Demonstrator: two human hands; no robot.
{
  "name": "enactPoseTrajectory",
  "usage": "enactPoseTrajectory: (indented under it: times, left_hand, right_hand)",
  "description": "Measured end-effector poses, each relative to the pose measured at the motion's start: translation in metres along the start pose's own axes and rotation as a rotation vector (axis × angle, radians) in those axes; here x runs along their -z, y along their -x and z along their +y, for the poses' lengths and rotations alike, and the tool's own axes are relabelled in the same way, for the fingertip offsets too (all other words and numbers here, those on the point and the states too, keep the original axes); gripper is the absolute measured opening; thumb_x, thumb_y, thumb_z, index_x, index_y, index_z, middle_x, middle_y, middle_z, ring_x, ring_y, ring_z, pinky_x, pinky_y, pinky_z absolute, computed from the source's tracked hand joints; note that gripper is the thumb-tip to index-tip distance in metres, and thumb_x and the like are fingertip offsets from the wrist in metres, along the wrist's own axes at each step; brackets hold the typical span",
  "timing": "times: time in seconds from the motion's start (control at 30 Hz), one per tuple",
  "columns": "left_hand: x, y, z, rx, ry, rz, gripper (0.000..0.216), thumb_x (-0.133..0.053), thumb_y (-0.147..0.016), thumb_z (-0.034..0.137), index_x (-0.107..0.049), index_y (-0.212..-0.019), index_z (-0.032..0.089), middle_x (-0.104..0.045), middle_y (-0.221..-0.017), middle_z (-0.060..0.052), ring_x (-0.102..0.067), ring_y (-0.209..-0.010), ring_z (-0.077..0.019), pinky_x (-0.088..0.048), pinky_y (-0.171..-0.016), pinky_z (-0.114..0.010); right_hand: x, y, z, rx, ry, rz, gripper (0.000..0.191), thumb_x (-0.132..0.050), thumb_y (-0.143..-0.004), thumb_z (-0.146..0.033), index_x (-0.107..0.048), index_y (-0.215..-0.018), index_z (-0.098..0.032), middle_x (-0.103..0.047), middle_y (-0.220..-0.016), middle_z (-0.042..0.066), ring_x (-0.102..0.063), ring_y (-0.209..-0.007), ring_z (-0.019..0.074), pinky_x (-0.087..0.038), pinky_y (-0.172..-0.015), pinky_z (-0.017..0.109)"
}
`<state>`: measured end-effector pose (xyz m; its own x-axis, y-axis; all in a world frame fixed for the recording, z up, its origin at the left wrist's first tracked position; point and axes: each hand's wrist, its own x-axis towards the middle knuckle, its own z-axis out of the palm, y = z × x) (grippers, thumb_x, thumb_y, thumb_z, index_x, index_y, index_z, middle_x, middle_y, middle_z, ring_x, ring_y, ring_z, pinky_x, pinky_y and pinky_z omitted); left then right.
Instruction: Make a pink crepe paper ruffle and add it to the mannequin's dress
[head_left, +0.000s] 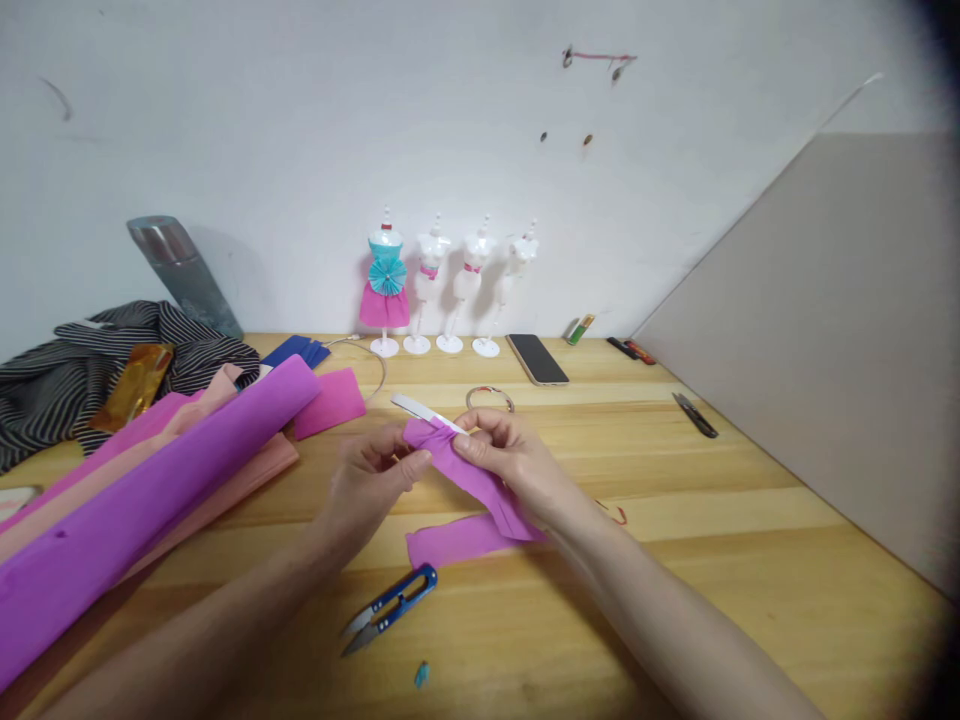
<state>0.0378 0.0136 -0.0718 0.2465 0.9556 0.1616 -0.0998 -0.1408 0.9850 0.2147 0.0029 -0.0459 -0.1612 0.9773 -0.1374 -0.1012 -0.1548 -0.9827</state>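
Observation:
Both my hands hold a strip of purple crepe paper (471,476) above the wooden table (750,560). My left hand (367,485) pinches its left end with thumb and fingers closed. My right hand (510,460) is closed on the strip's upper part, and a white stick-like tool (420,408) pokes out from between the fingers toward the left. The strip's lower end trails onto the table under my right wrist.
Blue thread snips (390,605) lie near the front. Rolls of purple and pink crepe paper (150,480) lie at left beside striped cloth (67,370). Several small mannequins (439,285), a phone (537,358), a ring (489,398) and black snips (695,415) sit further back.

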Motion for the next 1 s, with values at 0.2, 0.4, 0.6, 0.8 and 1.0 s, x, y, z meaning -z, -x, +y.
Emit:
enactPoseTrajectory:
  times: [0.2, 0.4, 0.6, 0.8, 1.0]
  left_hand:
    - [0.0019, -0.0015, -0.0004, -0.014, -0.046, -0.004, 0.009, -0.068, -0.075, 0.023, -0.070, -0.071, 0.015, -0.057, -0.057, 0.002, -0.049, -0.054, -0.0082, -0.042, -0.051, -0.019]
    - [0.0005, 0.0005, 0.0003, 0.053, 0.054, -0.069, 0.012, -0.067, -0.078, 0.025, -0.070, -0.080, 0.015, -0.060, -0.059, 0.002, -0.051, -0.053, -0.0079, -0.044, -0.051, -0.020]
    - [-0.0026, -0.0023, 0.0027, 0.134, 0.173, -0.080, 0.014, -0.072, -0.072, 0.024, -0.063, -0.076, 0.014, -0.061, -0.062, 0.001, -0.055, -0.053, -0.0088, -0.044, -0.048, -0.019]
    - [-0.0008, -0.0014, 0.0021, 0.151, 0.167, -0.134, 0.017, -0.067, -0.076, 0.030, -0.066, -0.077, 0.014, -0.064, -0.065, -0.001, -0.056, -0.054, -0.0094, -0.045, -0.050, -0.019]
    - [0.0014, 0.0002, -0.0016, 0.170, 0.110, -0.100, 0.013, -0.064, -0.074, 0.026, -0.068, -0.072, 0.013, -0.063, -0.062, -0.002, -0.055, -0.055, -0.0107, -0.045, -0.052, -0.021]
  right_hand:
    - [-0.0002, -0.0004, -0.0017, -0.013, 0.030, 0.002, 0.041, -0.080, -0.062, -0.049, -0.058, -0.075, -0.016, -0.040, -0.047, -0.009, -0.026, -0.043, 0.0050, -0.014, -0.044, 0.022]
    - [0.0003, -0.0010, -0.0013, 0.011, 0.023, -0.001, 0.038, -0.078, -0.064, -0.047, -0.059, -0.074, -0.016, -0.038, -0.047, -0.009, -0.024, -0.044, 0.0050, -0.013, -0.045, 0.023]
    - [0.0012, -0.0006, -0.0027, 0.008, 0.019, 0.008, 0.039, -0.079, -0.064, -0.047, -0.058, -0.073, -0.016, -0.041, -0.048, -0.008, -0.026, -0.043, 0.0049, -0.014, -0.045, 0.023]
    - [0.0027, -0.0027, 0.0006, 0.024, 0.009, -0.012, 0.041, -0.079, -0.064, -0.049, -0.058, -0.073, -0.015, -0.043, -0.048, -0.008, -0.029, -0.044, 0.0055, -0.017, -0.047, 0.022]
    - [0.0024, -0.0014, -0.0024, 0.012, 0.019, 0.008, 0.043, -0.081, -0.061, -0.051, -0.059, -0.071, -0.016, -0.042, -0.047, -0.008, -0.026, -0.043, 0.0051, -0.014, -0.045, 0.022]
